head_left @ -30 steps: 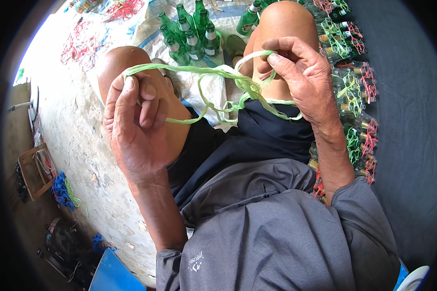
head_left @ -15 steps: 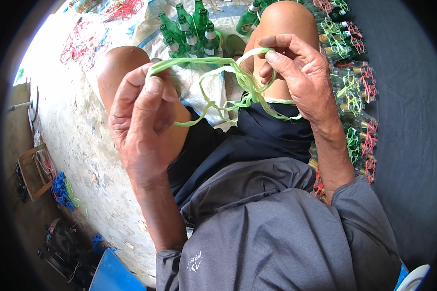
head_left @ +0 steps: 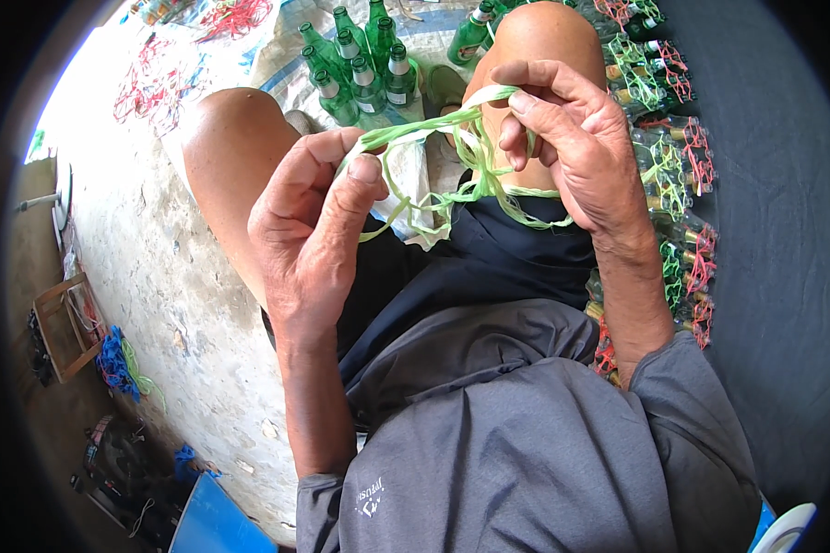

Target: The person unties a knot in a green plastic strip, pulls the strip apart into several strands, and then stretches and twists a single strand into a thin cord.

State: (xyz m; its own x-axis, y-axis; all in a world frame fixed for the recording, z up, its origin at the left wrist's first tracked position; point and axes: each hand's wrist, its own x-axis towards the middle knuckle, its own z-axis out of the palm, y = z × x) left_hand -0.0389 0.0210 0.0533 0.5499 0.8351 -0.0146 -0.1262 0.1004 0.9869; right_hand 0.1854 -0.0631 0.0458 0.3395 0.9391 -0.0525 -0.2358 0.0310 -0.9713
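Above my lap I hold a loose, knotted tangle of light green plastic twine (head_left: 482, 182) between both hands. My left hand (head_left: 300, 221), left of the knot, pinches one strand between thumb and fingertips near my left knee. My right hand (head_left: 581, 157), higher and to the right, grips another part of it between thumb and forefinger in front of my right knee, with its other fingers curled. Some looped strands hang down between the hands over my dark shorts (head_left: 415, 286).
Several green glass bottles (head_left: 367, 88) stand on a pale sheet (head_left: 277, 64) beyond my knees. Rows of bottles (head_left: 673, 157) with red and green netting lie along the right. Red twine (head_left: 157, 83) lies top left. A wooden frame (head_left: 65, 327), blue twine (head_left: 115, 359) and a blue panel (head_left: 221, 516) are at left.
My left hand has moved right and slightly upward, closer to my right hand, bunching the twine between them. My right hand has risen slightly.
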